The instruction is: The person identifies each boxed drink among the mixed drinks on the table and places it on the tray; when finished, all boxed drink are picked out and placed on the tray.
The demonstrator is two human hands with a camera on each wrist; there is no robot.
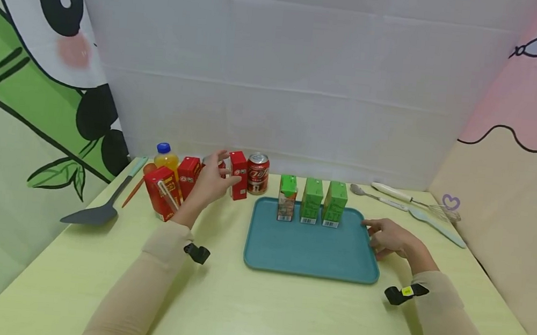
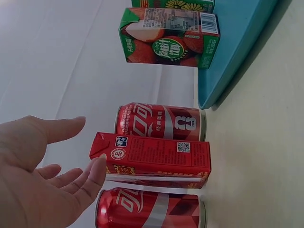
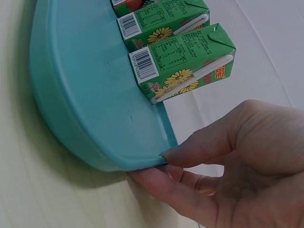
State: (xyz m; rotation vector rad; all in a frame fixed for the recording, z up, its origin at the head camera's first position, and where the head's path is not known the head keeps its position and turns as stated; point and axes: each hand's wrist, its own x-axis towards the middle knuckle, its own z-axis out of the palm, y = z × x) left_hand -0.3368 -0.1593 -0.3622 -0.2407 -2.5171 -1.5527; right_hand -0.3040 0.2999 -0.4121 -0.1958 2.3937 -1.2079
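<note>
My left hand (image 1: 214,181) is beside a red drink carton (image 1: 239,178), thumb and fingers spread apart. In the left wrist view one fingertip overlaps the upright carton (image 2: 156,156); whether it touches is unclear. A red cola can (image 1: 258,174) stands on the carton's right; another can (image 2: 152,209) stands on its other side, mostly behind my hand in the head view. My right hand (image 1: 394,241) pinches the rim of a teal tray (image 1: 311,252) at its right side, thumb above and fingers beneath. On the tray's back part stand a green-topped juice carton (image 1: 287,199) and two green cartons (image 3: 183,61).
Left of my left hand stand red cartons (image 1: 161,192) and a blue-capped bottle of orange drink (image 1: 164,149). A grey-headed turner (image 1: 99,213) lies at the left edge. At the back right lie a spoon (image 1: 358,190) and a whisk (image 1: 439,210). A white cloth (image 1: 276,82) hangs behind.
</note>
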